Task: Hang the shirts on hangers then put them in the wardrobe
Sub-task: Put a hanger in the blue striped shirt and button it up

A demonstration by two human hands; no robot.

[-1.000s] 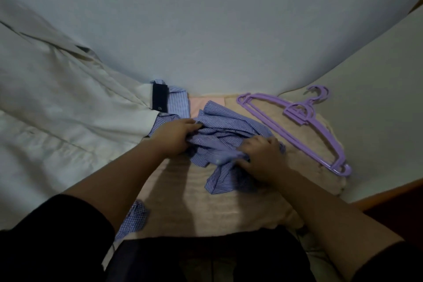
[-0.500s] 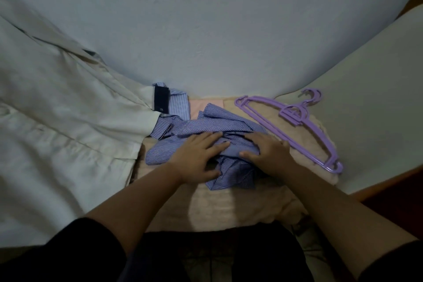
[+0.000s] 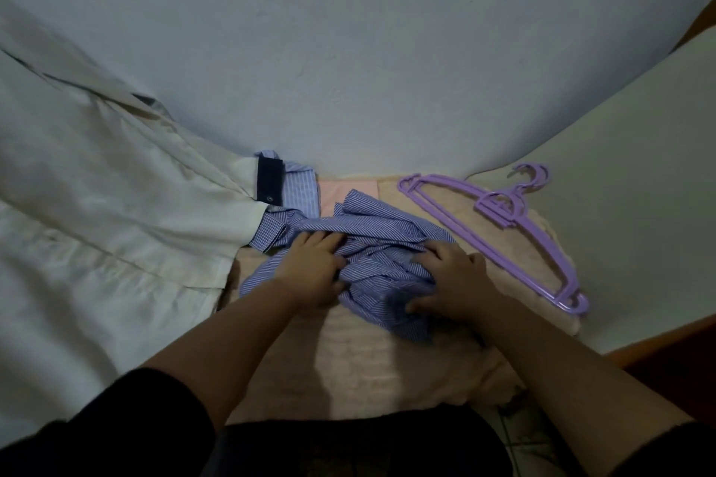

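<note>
Blue striped shirt (image 3: 372, 244) bunched mid-towel (image 3: 379, 368). Left hand (image 3: 312, 271) and right hand (image 3: 451, 279) both clutch its folds. Purple hangers (image 3: 499, 228) lie just right, long axis diagonal toward the towel's right edge; right hand nearer.

Centre: a crumpled shirt (image 3: 372, 244) lay on the towel (image 3: 387, 360) covering the surface.
Hands: the left hand (image 3: 312, 267) rested on the shirt's left part, the right hand (image 3: 453, 283) on its right.
Right: hangers (image 3: 499, 228) lay beside the shirt, apart from it.
Left: another shirt (image 3: 97, 213) spread beside the towel.
Behind: a wall (image 3: 348, 50).
</note>
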